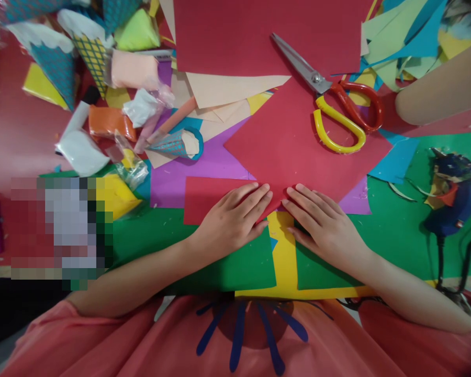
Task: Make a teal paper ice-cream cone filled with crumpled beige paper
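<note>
A strip of red paper (204, 196) lies on purple and green sheets in front of me. My left hand (235, 217) rests flat on its right part, fingers stretched and close to one another. My right hand (322, 217) lies palm down just to the right, its fingertips at the paper's right end, which the fingers partly hide. Beyond both hands is a larger red sheet (290, 136), one corner pointing left. Scissors (317, 86) with one red and one yellow handle lie on the red sheets, blades slightly apart and pointing to the upper left.
Paper cones (55, 63), bagged clay packs (135, 70) and a small blue cone (180, 144) crowd the upper left. Paper scraps (396, 36) and a beige cylinder (443, 89) are at the upper right. A blue glue gun (455, 209) with a cable lies at the right.
</note>
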Demonstrator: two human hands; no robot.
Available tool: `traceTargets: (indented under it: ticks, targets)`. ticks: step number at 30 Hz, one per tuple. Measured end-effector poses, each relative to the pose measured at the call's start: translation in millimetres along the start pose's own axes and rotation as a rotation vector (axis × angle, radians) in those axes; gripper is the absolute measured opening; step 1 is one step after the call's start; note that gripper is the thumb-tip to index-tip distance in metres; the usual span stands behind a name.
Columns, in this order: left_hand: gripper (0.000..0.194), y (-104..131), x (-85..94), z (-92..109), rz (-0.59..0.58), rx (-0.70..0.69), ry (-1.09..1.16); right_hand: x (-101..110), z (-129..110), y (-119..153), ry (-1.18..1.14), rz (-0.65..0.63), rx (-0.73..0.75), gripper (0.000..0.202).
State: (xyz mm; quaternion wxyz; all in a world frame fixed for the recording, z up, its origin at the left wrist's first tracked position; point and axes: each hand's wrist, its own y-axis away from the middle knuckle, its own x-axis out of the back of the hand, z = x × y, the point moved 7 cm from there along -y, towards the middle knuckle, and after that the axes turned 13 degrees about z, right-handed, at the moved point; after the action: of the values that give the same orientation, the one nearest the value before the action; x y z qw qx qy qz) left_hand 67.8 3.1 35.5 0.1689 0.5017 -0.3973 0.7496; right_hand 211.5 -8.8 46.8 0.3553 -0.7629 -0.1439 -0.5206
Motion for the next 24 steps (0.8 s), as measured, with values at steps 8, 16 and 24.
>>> traceTargets:
  ticks: [8, 16, 24]
  targets:
    - [0.046, 2.6, -2.3, -1.6, -0.016, 0.029, 0.038, -3.5, 1.4, 3.7, -0.033, -0.009, -0.038, 0.038]
    - [0.043, -0.3, 0.1, 0.0, 0.001, 0.001, -0.005, 1.7, 1.2, 0.7, 0.006, -0.014, 0.002, 0.035]
    - [0.042, -2.8, 2.0, 1.2, 0.006, -0.013, -0.016, 4.2, 1.9, -2.5, 0.007, 0.008, 0.011, 0.031]
